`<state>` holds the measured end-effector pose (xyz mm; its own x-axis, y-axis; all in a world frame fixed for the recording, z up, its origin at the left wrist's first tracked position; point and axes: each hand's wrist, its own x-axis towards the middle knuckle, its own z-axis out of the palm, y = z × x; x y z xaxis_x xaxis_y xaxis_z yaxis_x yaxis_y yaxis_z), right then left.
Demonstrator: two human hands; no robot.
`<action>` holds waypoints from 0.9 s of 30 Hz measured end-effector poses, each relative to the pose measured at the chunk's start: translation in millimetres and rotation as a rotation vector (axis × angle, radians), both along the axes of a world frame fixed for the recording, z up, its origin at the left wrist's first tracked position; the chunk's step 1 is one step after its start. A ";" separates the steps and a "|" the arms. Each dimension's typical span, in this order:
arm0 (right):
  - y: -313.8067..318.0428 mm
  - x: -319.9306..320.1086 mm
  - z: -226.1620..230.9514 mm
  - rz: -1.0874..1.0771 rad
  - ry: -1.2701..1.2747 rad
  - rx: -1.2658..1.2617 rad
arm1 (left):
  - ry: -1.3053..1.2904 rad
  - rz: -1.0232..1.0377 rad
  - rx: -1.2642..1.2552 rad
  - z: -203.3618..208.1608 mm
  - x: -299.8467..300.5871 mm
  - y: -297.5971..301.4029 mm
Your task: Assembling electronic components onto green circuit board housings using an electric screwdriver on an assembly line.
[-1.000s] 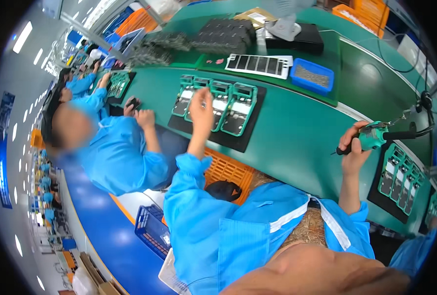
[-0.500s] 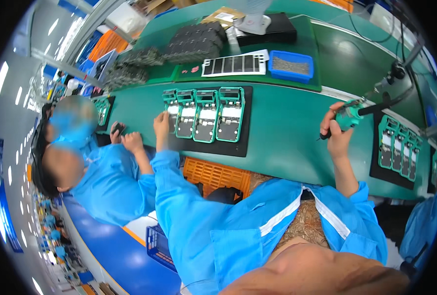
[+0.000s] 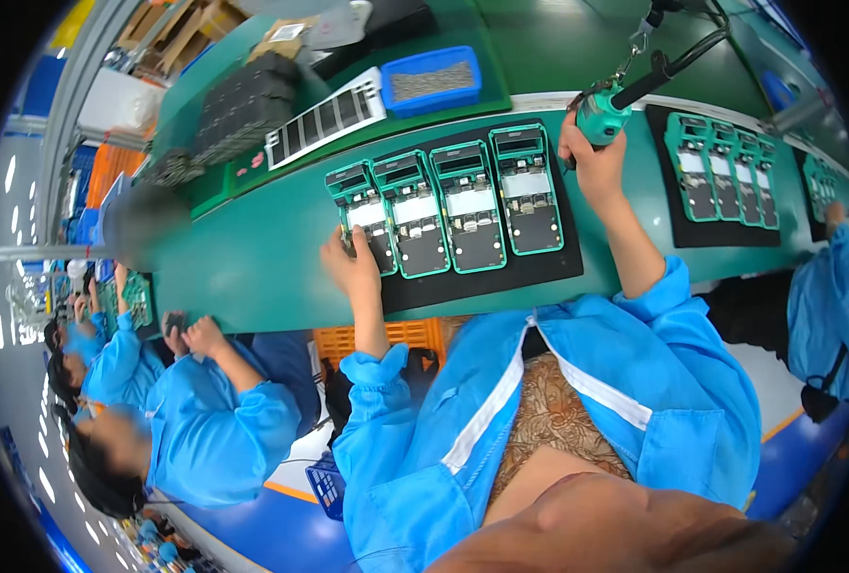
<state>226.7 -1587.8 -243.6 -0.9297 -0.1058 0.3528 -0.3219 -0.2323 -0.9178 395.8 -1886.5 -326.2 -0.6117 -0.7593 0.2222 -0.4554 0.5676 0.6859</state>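
Several green-framed handheld device housings with circuit boards stand in a row on a black mat (image 3: 524, 274). At the lower left corner of the leftmost housing (image 3: 372, 222), my left hand (image 3: 352, 271) has its fingers closed on the edge, one fingertip over the board. Raised above the bench to the right of the row, my right hand (image 3: 596, 164) is wrapped round a green electric screwdriver (image 3: 602, 118), which hangs from a chain and carries a black cable. Its tip is mostly hidden behind my fingers.
Behind the row lie a blue tray of small metal screws (image 3: 431, 82), a white sheet with dark strips (image 3: 327, 118) and stacked black parts (image 3: 243, 103). Another mat (image 3: 730, 235) with similar housings lies right. A co-worker in blue (image 3: 216, 430) sits at my left.
My view has swung, so the bench sits differently in the picture. The screwdriver in my right hand is now closer to the row. My left hand stays at the leftmost housing.
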 end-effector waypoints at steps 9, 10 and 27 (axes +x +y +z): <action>29.7 -16.0 -0.4 -0.119 0.085 -0.018 | 0.009 -0.171 -0.089 1.2 -12.2 63.4; 29.5 -13.5 -0.7 -0.121 0.053 -0.042 | -0.013 -0.199 -0.117 2.0 -9.9 62.7; 64.9 -12.0 -28.5 -0.210 0.207 -0.078 | 0.128 -0.716 -0.228 88.3 -181.4 31.8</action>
<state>214.7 -1522.8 -272.1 -0.8356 0.1160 0.5370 -0.5491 -0.2076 -0.8096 214.4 -1854.7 -237.9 -0.8964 -0.1137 0.4284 0.1527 0.8282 0.5392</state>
